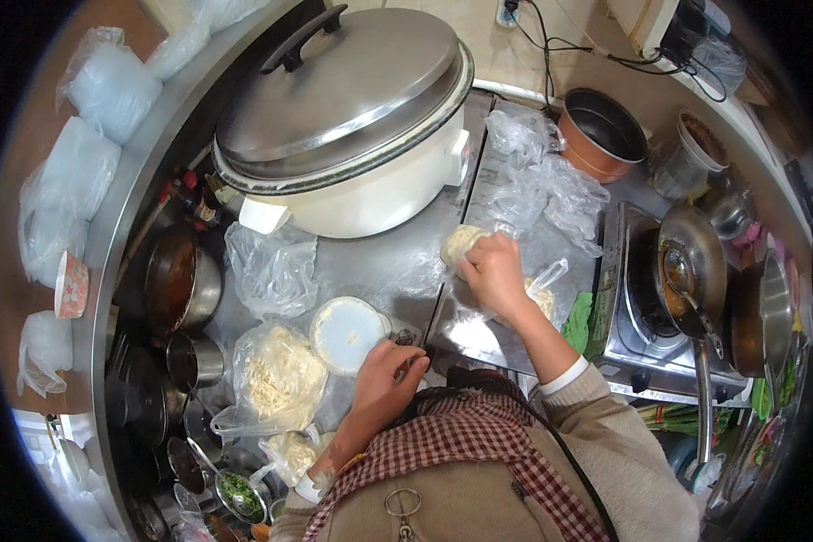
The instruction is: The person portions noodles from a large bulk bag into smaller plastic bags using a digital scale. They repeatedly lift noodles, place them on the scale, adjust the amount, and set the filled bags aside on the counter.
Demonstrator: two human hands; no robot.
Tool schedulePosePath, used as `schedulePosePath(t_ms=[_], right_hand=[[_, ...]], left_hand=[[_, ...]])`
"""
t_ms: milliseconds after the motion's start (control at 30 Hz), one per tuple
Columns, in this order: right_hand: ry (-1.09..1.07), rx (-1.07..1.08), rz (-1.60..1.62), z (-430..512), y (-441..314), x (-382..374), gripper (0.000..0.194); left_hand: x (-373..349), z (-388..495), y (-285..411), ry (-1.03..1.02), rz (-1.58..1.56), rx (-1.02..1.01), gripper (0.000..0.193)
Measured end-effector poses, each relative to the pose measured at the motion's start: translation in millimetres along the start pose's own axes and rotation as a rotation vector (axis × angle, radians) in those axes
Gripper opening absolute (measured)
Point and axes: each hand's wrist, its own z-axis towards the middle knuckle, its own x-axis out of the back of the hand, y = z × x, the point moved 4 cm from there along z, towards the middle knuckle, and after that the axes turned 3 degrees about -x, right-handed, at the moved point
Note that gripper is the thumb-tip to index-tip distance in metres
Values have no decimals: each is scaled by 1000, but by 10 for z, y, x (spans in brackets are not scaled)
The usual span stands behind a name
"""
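My right hand (496, 269) grips the top of a small bundle of pale noodles (462, 246), seemingly in a clear plastic bag, over the steel counter. Just below that hand lies another small bag of noodles (542, 298), partly hidden by my wrist. My left hand (387, 381) is near the counter's front edge with its fingers loosely bent, and I see nothing in it. Beside it sits a round white tub or lid (349, 335) with a few noodle bits on top. To the left is a large open plastic bag of noodles (281, 376), with a smaller bag (291, 455) below it.
A big white cooker (352, 203) with a steel lid (352, 81) fills the back. Crumpled plastic bags (535, 176) lie near an orange pot (599, 135). At right, a wok (698, 257) with a ladle rests on a gas stove (650, 359). Several pots (200, 284) line the left.
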Motion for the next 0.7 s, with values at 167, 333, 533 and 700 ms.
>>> schedulePosePath(t_ms=[167, 333, 533, 700], right_hand=[[137, -226, 26, 103, 905, 118, 29], [-291, -600, -226, 316, 1639, -216, 33], [-16, -515, -155, 469, 1523, 111, 18], [23, -308, 198, 679, 844, 488, 6]], left_hand=[[-113, 19, 97, -13, -39, 7, 17], [-183, 36, 125, -4, 34, -15, 16], [-68, -36, 32, 162, 55, 55, 13], [30, -138, -103, 262, -38, 245, 13]])
